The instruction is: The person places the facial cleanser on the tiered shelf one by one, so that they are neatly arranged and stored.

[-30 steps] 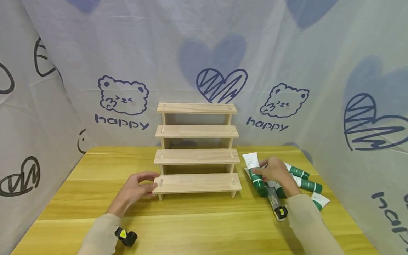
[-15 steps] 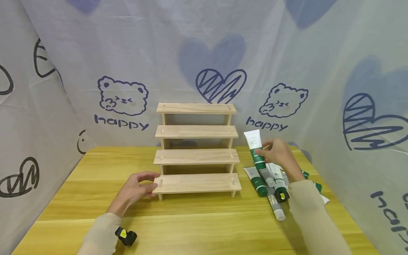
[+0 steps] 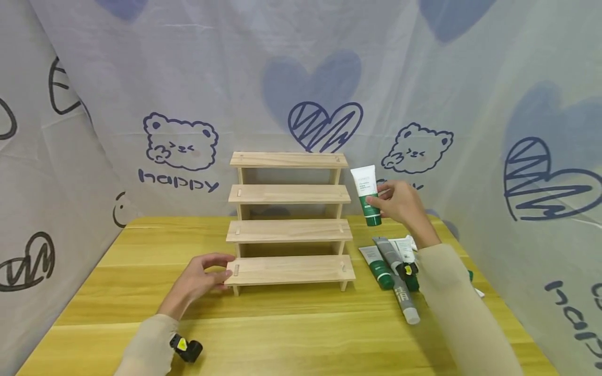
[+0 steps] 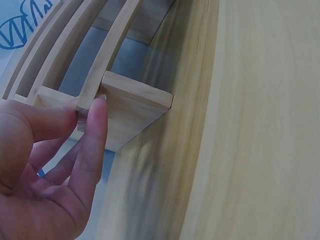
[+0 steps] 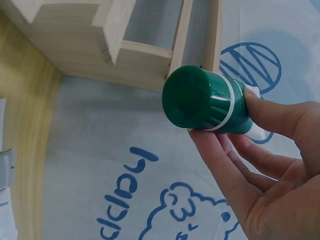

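Observation:
A pale wooden shelf [image 3: 289,231] with stepped tiers stands at the middle of the table. My left hand [image 3: 199,278] pinches the left end of its lowest tier; in the left wrist view the thumb and a finger [image 4: 94,130] close on that board's corner. Up in the air to the right of the shelf, my right hand [image 3: 400,202] holds a white and green squeeze tube [image 3: 367,194] by its side, cap down and slightly tilted. The right wrist view shows the tube's green cap [image 5: 187,97] facing the camera, between thumb and fingers.
Below the right hand lies a pile of tubes: a white and green tube [image 3: 378,267], a grey tube [image 3: 403,298] and several more partly hidden by the right sleeve [image 3: 458,308]. A printed curtain [image 3: 254,83] hangs behind the wooden table [image 3: 282,334].
My right hand has lifted the white and green tube from the pile, up and slightly left, to about the height of the upper tiers. The left hand has stayed on the shelf.

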`<action>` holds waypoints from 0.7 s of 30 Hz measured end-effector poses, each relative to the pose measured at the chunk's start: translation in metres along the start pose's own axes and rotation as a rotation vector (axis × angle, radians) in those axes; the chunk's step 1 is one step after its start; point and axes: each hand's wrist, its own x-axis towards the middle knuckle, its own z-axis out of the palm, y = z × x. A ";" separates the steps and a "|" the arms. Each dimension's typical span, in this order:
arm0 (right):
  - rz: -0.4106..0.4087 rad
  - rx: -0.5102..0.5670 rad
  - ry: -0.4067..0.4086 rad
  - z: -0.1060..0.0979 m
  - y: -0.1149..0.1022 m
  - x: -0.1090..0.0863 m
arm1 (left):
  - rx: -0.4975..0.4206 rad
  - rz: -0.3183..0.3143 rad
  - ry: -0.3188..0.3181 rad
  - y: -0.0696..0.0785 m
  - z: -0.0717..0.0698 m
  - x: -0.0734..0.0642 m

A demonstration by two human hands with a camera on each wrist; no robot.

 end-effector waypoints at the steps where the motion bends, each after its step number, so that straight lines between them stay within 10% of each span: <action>1: -0.005 -0.003 0.008 0.000 -0.003 0.001 | -0.002 0.000 0.000 0.000 0.000 0.000; 21: -0.157 0.181 0.125 0.017 -0.070 0.032 | 0.014 -0.006 0.004 0.000 0.002 0.000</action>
